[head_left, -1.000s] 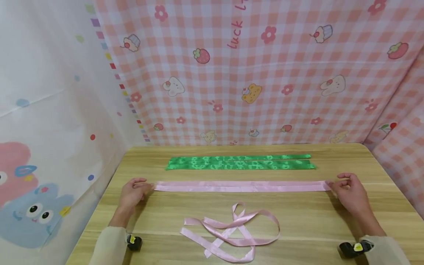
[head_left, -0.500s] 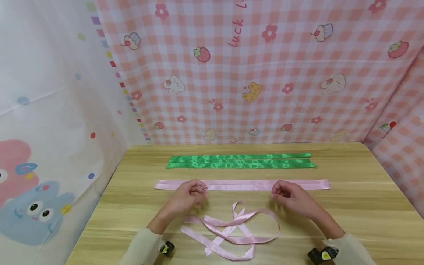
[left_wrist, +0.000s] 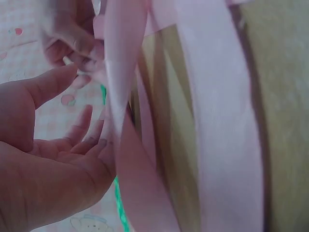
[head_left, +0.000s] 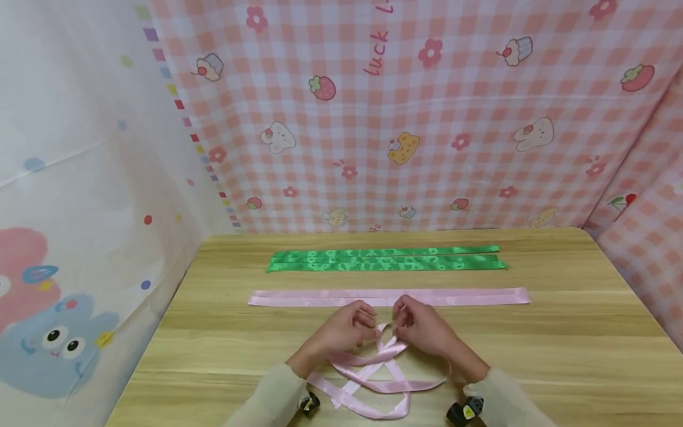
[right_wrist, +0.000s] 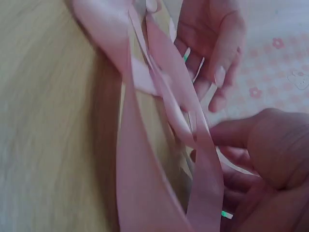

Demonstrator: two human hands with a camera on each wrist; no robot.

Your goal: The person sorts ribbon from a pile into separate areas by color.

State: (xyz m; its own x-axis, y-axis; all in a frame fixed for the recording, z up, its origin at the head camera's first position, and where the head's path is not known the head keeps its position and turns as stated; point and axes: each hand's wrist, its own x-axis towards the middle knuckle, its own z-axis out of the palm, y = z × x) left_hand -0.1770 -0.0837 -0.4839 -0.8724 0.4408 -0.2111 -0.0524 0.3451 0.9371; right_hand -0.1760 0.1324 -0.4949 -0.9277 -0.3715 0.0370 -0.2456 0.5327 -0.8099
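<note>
A loose, looped pink satin ribbon (head_left: 397, 386) lies in a tangle on the near middle of the table. Over its far end, my left hand (head_left: 344, 329) is at the left of a small loop, thumb and fingers spread apart in the left wrist view. From the right, my right hand (head_left: 427, 329) reaches the same loop. In the right wrist view its thumb and fingertips go behind a strand of the ribbon (right_wrist: 166, 63), which hides whether they pinch it. Just beyond both hands, flat pink ribbon strips (head_left: 469, 296) lie side by side.
Several green ribbon strips (head_left: 373, 261) lie lengthwise near the back of the wooden table (head_left: 181, 332). A pink checked cloth (head_left: 347, 118) hangs behind it, and a white printed cloth (head_left: 96, 196) hangs at the left. Black wrist cameras (head_left: 466, 410) sit by the sleeves.
Both hands have left the ends of the flat pink strips and come inward and nearer, meeting over the tangled pink ribbon's small loop. The strips stay in place.
</note>
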